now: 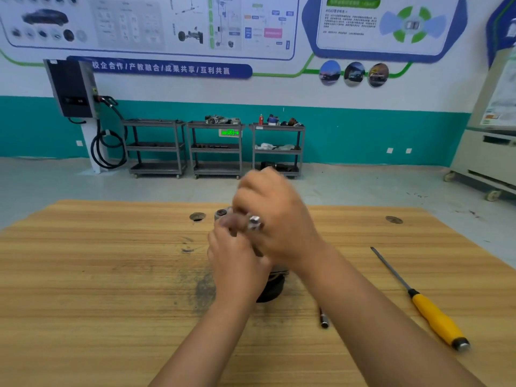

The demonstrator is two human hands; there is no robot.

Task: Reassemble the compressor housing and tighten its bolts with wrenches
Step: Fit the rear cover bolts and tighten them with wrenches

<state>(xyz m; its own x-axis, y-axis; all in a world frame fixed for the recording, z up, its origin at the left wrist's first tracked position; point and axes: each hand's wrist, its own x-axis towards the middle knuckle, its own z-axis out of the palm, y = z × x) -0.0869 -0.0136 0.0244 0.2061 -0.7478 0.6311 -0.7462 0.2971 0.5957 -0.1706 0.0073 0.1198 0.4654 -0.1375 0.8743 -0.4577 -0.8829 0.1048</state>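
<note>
Compressor housing [272,287]: centre of table [111,275], mostly hidden under both hands.
Left hand [237,258]: fingers curled round housing, steadying it.
Right hand [276,219]: blurred, fingers closed round wrench [255,222].
Advice: seat wrench squarely; tighten evenly.

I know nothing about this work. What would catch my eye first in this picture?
The left hand and right hand huddle, blurred, over a dark compressor at the middle of the wooden table, a shiny metal tool between them. To the right lies a yellow-handled screwdriver.
</note>
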